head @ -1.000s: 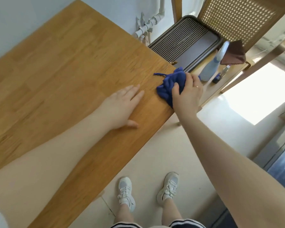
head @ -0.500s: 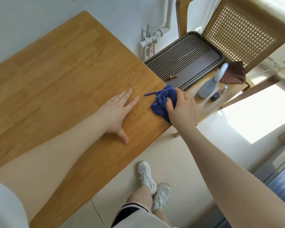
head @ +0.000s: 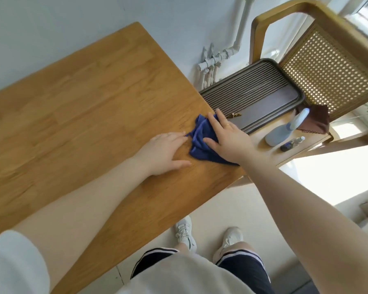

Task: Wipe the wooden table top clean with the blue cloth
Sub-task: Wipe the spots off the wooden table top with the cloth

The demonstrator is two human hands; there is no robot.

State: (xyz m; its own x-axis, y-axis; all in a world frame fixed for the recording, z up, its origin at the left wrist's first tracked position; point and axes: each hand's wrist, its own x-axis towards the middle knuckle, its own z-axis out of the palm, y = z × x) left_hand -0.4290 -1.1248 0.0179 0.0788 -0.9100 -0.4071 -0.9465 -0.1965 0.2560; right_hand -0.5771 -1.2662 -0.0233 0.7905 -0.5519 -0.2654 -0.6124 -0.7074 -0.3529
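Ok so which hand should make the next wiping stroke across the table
The right hand, most likely. It already lies flat on the blue cloth near the end of the wooden table top, while the left hand rests bare on the wood beside the cloth.

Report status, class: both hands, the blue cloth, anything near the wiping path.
Right hand flat, pressing blue cloth onto wooden table. Left hand open, palm down beside cloth. Dark tray past table's end, clear of the top.

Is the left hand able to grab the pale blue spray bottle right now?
Probably not easily: the left hand lies flat on the table, and the right hand and cloth sit between it and the pale blue spray bottle.
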